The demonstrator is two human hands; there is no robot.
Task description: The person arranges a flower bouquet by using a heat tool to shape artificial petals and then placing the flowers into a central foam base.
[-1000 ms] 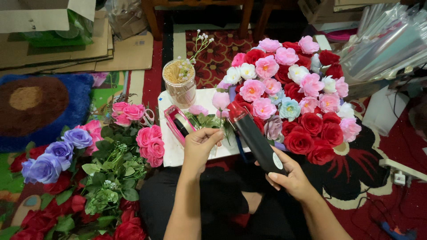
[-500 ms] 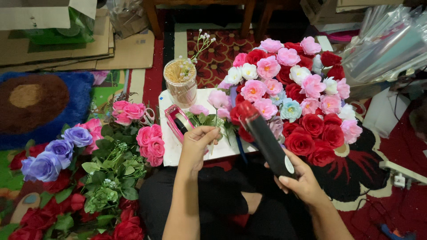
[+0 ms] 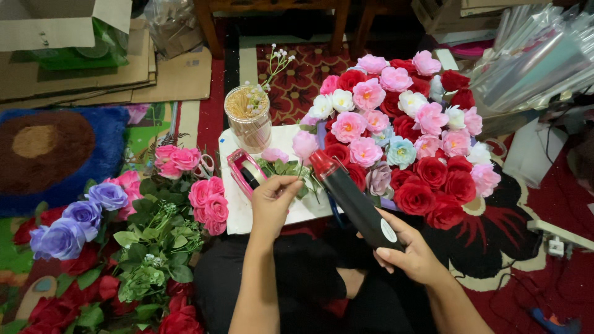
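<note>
Red patterned carpet floor [image 3: 532, 204], white board [image 3: 291, 207] laid on it ahead of the seated person. Right hand [image 3: 411, 253] clenched around a black hot glue gun [image 3: 356, 201], red nozzle just beside a pink rose stem [image 3: 297, 170] pinched by left hand [image 3: 272, 201] over the board. Rose arrangement [image 3: 402, 133] right of board; pink tape dispenser [image 3: 246, 173], jar of sticks [image 3: 249, 117] on it.
</note>
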